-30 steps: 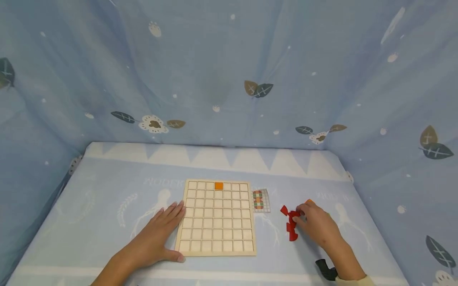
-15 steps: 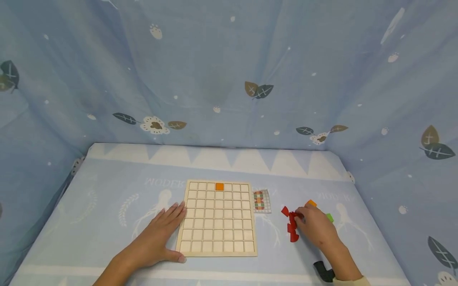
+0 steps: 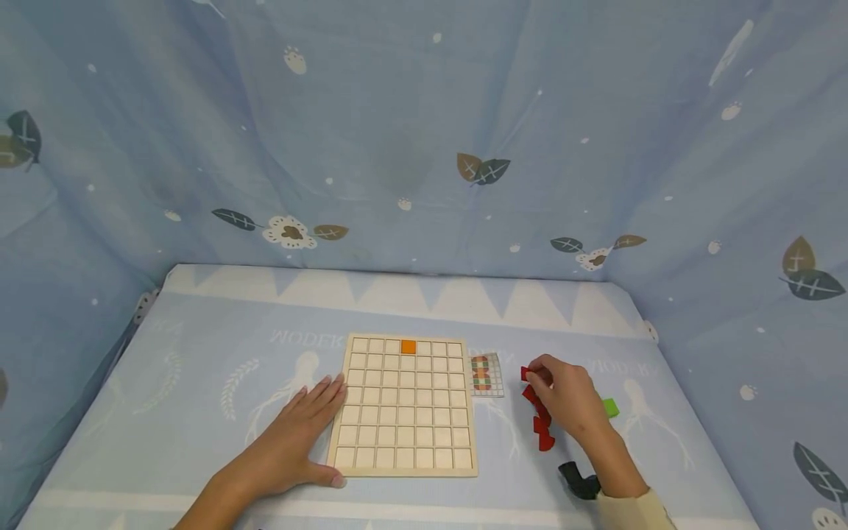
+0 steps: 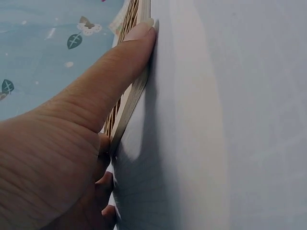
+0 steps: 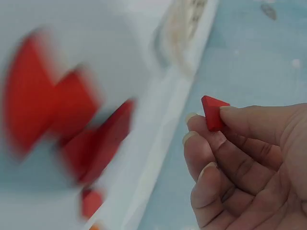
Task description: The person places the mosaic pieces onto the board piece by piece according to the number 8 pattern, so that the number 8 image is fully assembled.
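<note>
A pale wooden board [image 3: 404, 472] with a grid of square cells lies flat on the table. One orange square tile [image 3: 408, 347] sits in its top row. Along the board's left side rests my left hand [image 3: 291, 434], its fingers extended to the edge and its thumb by the near corner; the left wrist view shows the thumb [image 4: 127, 52] against the rim. My right hand [image 3: 573, 401] pinches a small red wedge-like piece [image 5: 214, 113] between thumb and fingertips, raised above the table. Several red pieces [image 3: 543, 425] lie just left of and below that hand, blurred in the right wrist view.
Against the board's right side lies a gridded card [image 3: 487, 375] with a coloured pattern. A green piece [image 3: 610, 407] lies right of the right hand. Near the right wrist is a black curved object [image 3: 578, 481]. A blue patterned curtain [image 3: 397, 132] encloses the back and sides.
My right hand has lifted a red piece from the group and moved slightly left and away from me. More of the green piece shows, while the orange corner is hidden. The left hand stays put.
</note>
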The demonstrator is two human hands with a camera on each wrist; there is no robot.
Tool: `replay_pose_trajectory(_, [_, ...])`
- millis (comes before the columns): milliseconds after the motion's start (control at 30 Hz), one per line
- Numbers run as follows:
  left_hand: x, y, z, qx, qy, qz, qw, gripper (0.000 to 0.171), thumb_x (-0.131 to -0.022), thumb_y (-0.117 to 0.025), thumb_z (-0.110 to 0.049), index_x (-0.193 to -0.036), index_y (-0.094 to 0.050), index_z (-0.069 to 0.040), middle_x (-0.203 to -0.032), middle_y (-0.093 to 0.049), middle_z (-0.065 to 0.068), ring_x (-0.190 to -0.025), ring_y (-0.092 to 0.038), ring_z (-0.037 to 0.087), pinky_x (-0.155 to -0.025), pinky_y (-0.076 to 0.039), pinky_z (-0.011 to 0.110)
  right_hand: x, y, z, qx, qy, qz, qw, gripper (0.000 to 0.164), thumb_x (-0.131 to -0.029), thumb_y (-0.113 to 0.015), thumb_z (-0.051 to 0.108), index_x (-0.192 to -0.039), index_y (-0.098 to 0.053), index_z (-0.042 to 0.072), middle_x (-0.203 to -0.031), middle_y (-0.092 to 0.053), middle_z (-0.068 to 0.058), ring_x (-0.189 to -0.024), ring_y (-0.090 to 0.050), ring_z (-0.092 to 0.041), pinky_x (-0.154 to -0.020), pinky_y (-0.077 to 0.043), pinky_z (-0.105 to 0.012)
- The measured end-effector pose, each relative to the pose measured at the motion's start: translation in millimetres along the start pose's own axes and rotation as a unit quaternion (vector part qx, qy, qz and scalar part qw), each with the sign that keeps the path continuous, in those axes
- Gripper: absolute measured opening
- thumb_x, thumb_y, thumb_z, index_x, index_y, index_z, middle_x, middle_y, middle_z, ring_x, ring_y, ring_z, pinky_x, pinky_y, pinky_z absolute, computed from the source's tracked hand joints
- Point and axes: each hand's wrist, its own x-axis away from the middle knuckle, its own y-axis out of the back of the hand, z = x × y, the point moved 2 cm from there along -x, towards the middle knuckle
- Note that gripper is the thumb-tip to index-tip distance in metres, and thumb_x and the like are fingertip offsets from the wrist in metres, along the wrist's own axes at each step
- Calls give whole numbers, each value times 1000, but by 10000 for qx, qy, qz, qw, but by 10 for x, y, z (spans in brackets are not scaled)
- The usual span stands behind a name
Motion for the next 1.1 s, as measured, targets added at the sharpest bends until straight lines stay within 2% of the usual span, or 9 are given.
replay_pose_trajectory(200, [5, -4, 14, -2, -10, -34, 10000, 128, -71, -82, -69, -166, -25, -3, -174, -13, 10, -159, -11, 36, -127, -5, 56, -341, -146, 399, -554, 420, 187, 9974, 5, -96, -76, 14, -99, -76, 10, -89, -67, 2, -79, -58, -16, -65, -52, -32])
replay_pose_trajectory(333, [-6, -12, 16, 68, 13, -15, 10000, 128, -71, -82, -68, -166, -24, -4, -175, -12, 9, -160, -10, 36, -127, -3, 55, -570, -299, 628, -1057, 606, 607, 9907, 4, -98, -74, 15, -100, -76, 12, -92, -70, 4, -80, -61, -13, -71, -54, -34])
replay_pose_trajectory(433, [-16, -12, 8, 81, 21, 17, 10000, 128, -72, -82, -68, -166, -23, -4, -175, -11, 9, -160, -9, 36, -127, -3, 56, -708, -436, 753, -1221, 644, 915, 9862, 5, -100, -73, 14, -102, -76, 11, -91, -70, 4, -80, -63, -12, -72, -55, -35])
replay_pose_trajectory(733, [-9, -13, -17, 112, 69, 18, 9999, 128, -71, -85, -64, -166, -24, -3, -174, -12, 9, -160, -9, 35, -126, -3, 56, -937, -798, 915, -1116, 756, 1310, 9822, 7, -101, -71, 13, -98, -77, 11, -88, -70, 3, -77, -61, -13, -69, -55, -33])
replay_pose_trajectory(1100, [-10, 5, -21, 85, 153, 90, 9998, 129, -71, -86, -63, -166, -22, -3, -175, -11, 9, -160, -8, 35, -125, -5, 62, -991, -970, 1056, -704, 956, 1300, 9844, 9, -101, -71, 14, -97, -78, 11, -88, -72, 2, -78, -63, -11, -72, -56, -34])
